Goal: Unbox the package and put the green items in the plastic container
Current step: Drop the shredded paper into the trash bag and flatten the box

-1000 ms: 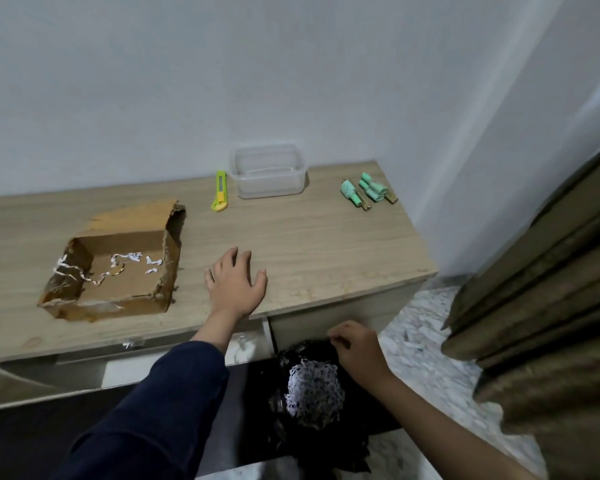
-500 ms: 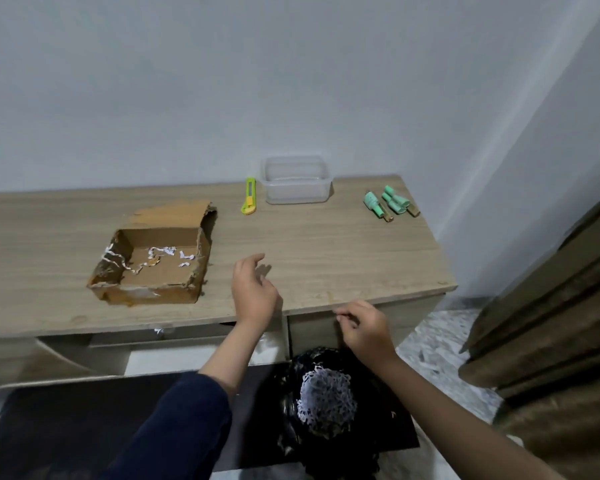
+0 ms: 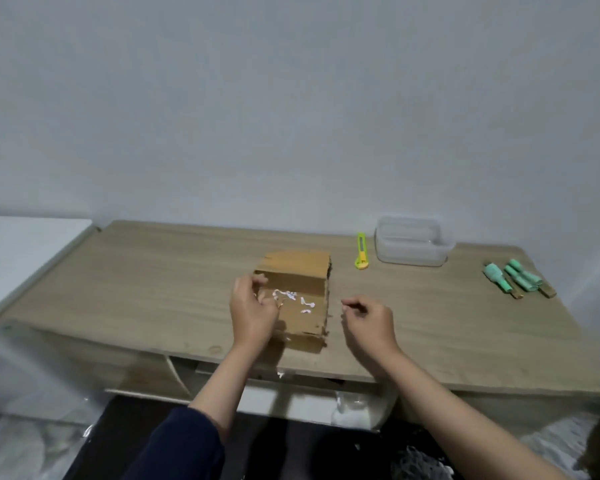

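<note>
Wooden table (image 3: 153, 282) set against the wall (image 3: 291, 98). Opened cardboard box (image 3: 298, 299) near the table's middle, toward the front edge, with paper scraps (image 3: 291, 299) inside. Left hand (image 3: 253, 306) at the box's left wall; right hand (image 3: 369, 322) just right of the box, above the tabletop. Utility knife (image 3: 361, 251) behind and right of the box; plastic container (image 3: 411, 245) just right of the knife, at the back edge. Green items (image 3: 515, 280) lie together on the table, well right of the container, near the right end.
</note>
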Demonstrator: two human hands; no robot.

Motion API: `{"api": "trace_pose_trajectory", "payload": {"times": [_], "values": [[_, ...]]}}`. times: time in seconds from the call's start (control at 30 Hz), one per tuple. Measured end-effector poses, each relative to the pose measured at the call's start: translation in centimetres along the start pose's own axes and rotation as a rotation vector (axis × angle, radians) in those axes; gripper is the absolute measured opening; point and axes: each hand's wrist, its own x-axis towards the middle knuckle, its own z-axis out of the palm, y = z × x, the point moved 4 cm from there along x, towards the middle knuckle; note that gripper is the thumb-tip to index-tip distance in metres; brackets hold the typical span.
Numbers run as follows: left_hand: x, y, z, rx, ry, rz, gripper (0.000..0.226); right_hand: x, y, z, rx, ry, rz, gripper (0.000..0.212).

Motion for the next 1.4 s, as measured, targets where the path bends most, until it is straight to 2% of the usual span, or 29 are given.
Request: {"api": "trace_pose_trajectory", "payload": {"times": [0.13, 0.23, 0.33, 0.4, 0.43, 0.53, 0.63, 0.73, 0.83, 0.93, 1.0, 1.07, 1.1, 1.17, 1.3, 1.37, 1.4], "values": [[3.4, -2.4, -1.7, -0.078, -0.054, -0.018, 0.036, 3.2, -1.2, 4.3, 0.11, 0.007, 0.23, 0.02], [5.1, -4.5, -1.2, -0.11, -0.148, -0.027, 0.039, 5.1, -2.2, 6.5, 0.23, 0.036, 0.366, 0.034], [5.7, -6.2, -0.3, -0.115, -0.296, -0.08, 0.041, 6.3, -3.4, 7.6, 0.291, 0.043, 0.435, 0.024], [5.4, -7.0, 0.3, -0.096, -0.369, -0.058, 0.041, 6.5, -3.3, 7.9, 0.472, 0.086, 0.495, 0.017], [5.1, -7.4, 0.4, -0.094, -0.391, -0.044, 0.043, 6.4, -3.4, 8.0, 0.595, 0.104, 0.522, 0.022], [4.9, -8.4, 0.6, -0.184, -0.401, -0.131, 0.048, 5.9, -3.3, 8.4, 0.868, 0.153, 0.568, 0.034], [4.9, -8.5, 0.7, -0.326, -0.39, -0.244, 0.042, 5.5, -2.6, 8.0, 0.912, 0.182, 0.556, 0.047], [4.9, -8.4, 0.6, -0.325, -0.366, -0.233, 0.039, 4.9, -1.6, 7.7, 0.928, 0.19, 0.564, 0.05], [4.7, -8.7, 0.7, -0.382, -0.363, -0.279, 0.046, 4.2, -1.2, 7.4, 0.899, 0.173, 0.555, 0.042], [4.7, -9.7, 1.0, -0.468, -0.371, -0.444, 0.054, 3.1, -1.1, 7.2, 0.781, 0.104, 0.57, 0.037], [4.4, -10.5, 1.0, -0.494, -0.436, -0.513, 0.048, 2.3, -0.9, 7.0, 0.729, 0.125, 0.537, 0.029], [3.8, -10.7, 0.5, -0.446, -0.538, -0.448, 0.034, 1.4, -1.4, 6.8, 0.677, 0.176, 0.479, 0.022], [3.5, -10.8, 0.2, -0.431, -0.576, -0.417, 0.031, 0.9, -1.7, 6.8, 0.635, 0.179, 0.446, 0.024], [3.0, -11.3, 0.0, -0.424, -0.62, -0.405, 0.044, 0.2, -2.2, 7.1, 0.5, 0.137, 0.369, 0.037], [2.7, -11.2, 0.0, -0.361, -0.616, -0.366, 0.05, -0.7, -2.3, 8.2, 0.206, 0.05, 0.304, 0.067], [2.6, -11.0, 0.0, -0.312, -0.59, -0.355, 0.049, -1.3, -1.9, 8.5, 0.107, 0.044, 0.376, 0.07], [2.5, -11.1, 0.0, -0.283, -0.579, -0.349, 0.049, -1.6, -1.9, 8.5, 0.08, 0.032, 0.399, 0.064]]}}
